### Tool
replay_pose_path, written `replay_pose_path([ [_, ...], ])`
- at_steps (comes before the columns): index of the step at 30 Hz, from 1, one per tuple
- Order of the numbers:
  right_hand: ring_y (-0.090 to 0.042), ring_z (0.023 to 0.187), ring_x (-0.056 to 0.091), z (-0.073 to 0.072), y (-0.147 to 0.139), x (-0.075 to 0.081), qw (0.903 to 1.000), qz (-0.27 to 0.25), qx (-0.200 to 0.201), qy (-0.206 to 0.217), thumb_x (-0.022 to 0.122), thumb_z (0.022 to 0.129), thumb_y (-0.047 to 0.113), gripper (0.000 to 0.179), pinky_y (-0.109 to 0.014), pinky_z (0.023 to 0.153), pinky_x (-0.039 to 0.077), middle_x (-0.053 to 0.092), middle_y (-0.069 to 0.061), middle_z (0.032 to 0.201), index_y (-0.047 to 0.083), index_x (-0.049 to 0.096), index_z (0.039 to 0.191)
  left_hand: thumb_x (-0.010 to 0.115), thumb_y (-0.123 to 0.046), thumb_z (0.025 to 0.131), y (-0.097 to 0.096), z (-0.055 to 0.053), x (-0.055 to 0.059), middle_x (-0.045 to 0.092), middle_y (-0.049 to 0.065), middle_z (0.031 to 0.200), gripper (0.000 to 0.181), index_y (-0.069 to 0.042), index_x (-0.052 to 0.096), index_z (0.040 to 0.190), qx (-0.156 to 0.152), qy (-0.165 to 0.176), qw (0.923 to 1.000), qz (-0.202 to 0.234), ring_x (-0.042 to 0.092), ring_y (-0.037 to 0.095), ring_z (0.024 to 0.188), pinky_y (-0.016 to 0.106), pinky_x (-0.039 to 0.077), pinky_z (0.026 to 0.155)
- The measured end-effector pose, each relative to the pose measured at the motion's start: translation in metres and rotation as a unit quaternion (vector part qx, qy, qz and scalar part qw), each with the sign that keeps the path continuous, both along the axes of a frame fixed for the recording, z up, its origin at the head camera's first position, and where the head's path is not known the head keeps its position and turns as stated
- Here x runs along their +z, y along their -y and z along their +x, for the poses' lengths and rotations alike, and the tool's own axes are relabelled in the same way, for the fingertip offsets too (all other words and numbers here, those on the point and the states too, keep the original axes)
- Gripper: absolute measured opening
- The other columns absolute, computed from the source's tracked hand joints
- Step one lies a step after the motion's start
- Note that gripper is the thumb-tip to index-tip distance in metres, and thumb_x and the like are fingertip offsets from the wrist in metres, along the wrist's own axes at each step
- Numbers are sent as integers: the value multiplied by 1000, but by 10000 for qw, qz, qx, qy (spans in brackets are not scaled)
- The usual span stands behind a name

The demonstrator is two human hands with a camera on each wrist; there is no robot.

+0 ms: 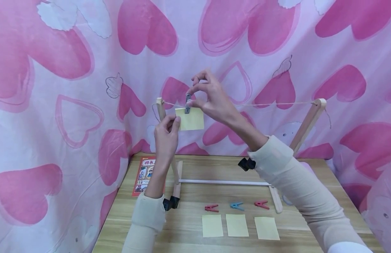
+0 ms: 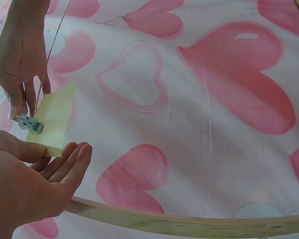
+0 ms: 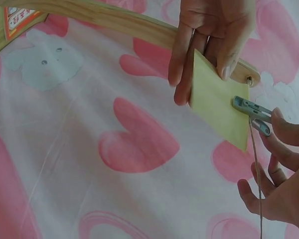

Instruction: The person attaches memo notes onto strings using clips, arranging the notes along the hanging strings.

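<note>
A yellow paper note (image 1: 193,121) is up at the string (image 1: 274,104), near the left post. My left hand (image 1: 167,135) pinches the note's left edge between thumb and fingers. The right hand (image 1: 214,98) pinches the handles of a grey-blue clothespin (image 1: 187,105), whose tip overlaps the note's upper edge. In the right wrist view, the clothespin (image 3: 251,112) reaches over the edge onto the note (image 3: 217,102), where the string (image 3: 256,169) meets it. From the left wrist view, the note (image 2: 52,119) stands tilted between both hands.
On the wooden table (image 1: 189,225) lie a red clothespin (image 1: 211,208), a blue clothespin (image 1: 236,206), another red clothespin (image 1: 261,204) and three yellow notes (image 1: 212,226). A wooden frame (image 1: 304,126) carries the string. A red-bordered booklet (image 1: 141,179) lies at left, before a heart-patterned curtain (image 1: 88,196).
</note>
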State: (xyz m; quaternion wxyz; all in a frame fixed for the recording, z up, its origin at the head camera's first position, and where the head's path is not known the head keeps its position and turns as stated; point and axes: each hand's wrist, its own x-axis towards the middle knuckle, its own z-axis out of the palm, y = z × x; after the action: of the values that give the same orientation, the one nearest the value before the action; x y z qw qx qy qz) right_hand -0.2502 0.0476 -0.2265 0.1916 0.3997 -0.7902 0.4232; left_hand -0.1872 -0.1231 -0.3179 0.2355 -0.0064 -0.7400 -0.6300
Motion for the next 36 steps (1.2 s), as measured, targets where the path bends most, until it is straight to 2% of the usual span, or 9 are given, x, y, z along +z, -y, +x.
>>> replay_pose_path([
  [5, -34, 135, 52, -1, -2, -3, 10000, 39, 60, -1, 88, 90, -2, 21, -44, 123, 40, 54, -17, 122, -7, 81, 109, 61, -9, 113, -1, -1, -2, 77, 27, 123, 23, 8, 73, 124, -43, 3, 10000, 53, 76, 32, 110, 32, 63, 97],
  [10, -35, 131, 56, -2, -4, -5, 9999, 39, 102, 8, 89, 89, 0, 27, -40, 119, 43, 58, -21, 129, -8, 80, 114, 59, -5, 113, -3, -3, -4, 75, 30, 130, 24, 11, 69, 128, -205, 12, 9993, 318, 76, 38, 122, 36, 62, 103],
  [16, -33, 137, 58, 2, -8, -4, 9999, -23, 150, 67, 88, 92, 3, 36, -42, 120, 45, 60, -22, 141, -7, 77, 125, 57, -3, 113, -6, -3, -5, 75, 31, 128, 25, 11, 66, 132, -319, -17, 9981, 522, 78, 41, 114, 30, 65, 94],
  [22, -31, 130, 66, 20, -21, -8, 9964, -461, 269, -657, 75, 103, 2, 25, -41, 114, 52, 72, -20, 134, -3, 78, 127, 56, -2, 113, -8, -2, -6, 74, 32, 125, 26, 13, 63, 134, -429, -93, 9966, 698, 79, 26, 98, 28, 66, 89],
  [25, -29, 128, 69, 37, -30, -18, 9936, -459, 313, -984, 70, 105, 1, 24, -40, 112, 55, 75, -18, 132, -2, 78, 128, 56, -2, 113, -8, -2, -7, 73, 33, 125, 26, 13, 62, 134, -521, -94, 9956, 777, 77, 17, 94, 28, 66, 89],
  [27, -30, 127, 71, 47, -36, -28, 9927, -335, 366, -1097, 69, 105, -1, 25, -37, 109, 57, 76, -18, 133, -3, 77, 129, 56, -2, 113, -8, -2, -8, 73, 33, 125, 27, 12, 62, 135, -542, -60, 9957, 746, 78, 17, 93, 27, 66, 89],
  [31, -30, 125, 73, 65, -48, -56, 9931, -61, 542, -1042, 72, 100, -6, 29, -28, 107, 57, 75, -17, 135, -3, 77, 129, 56, -6, 114, -7, -1, -13, 76, 30, 123, 27, 9, 63, 136, -567, 10, 9973, 474, 81, 30, 98, 28, 66, 90],
  [34, -29, 126, 72, 74, -61, -78, 9942, 190, 615, -860, 74, 99, -5, 31, -21, 111, 54, 73, -15, 136, 0, 77, 130, 56, -9, 115, -5, 0, -18, 77, 30, 121, 28, 8, 62, 136, -664, 82, 9973, 304, 80, 40, 104, 29, 66, 92],
  [36, -28, 127, 71, 80, -71, -92, 9953, 370, 560, -702, 75, 100, -2, 34, -18, 111, 51, 72, -14, 138, 3, 76, 133, 55, -11, 116, -4, 1, -22, 76, 29, 122, 28, 6, 61, 138, -766, 145, 9967, 245, 79, 42, 107, 30, 65, 93],
])
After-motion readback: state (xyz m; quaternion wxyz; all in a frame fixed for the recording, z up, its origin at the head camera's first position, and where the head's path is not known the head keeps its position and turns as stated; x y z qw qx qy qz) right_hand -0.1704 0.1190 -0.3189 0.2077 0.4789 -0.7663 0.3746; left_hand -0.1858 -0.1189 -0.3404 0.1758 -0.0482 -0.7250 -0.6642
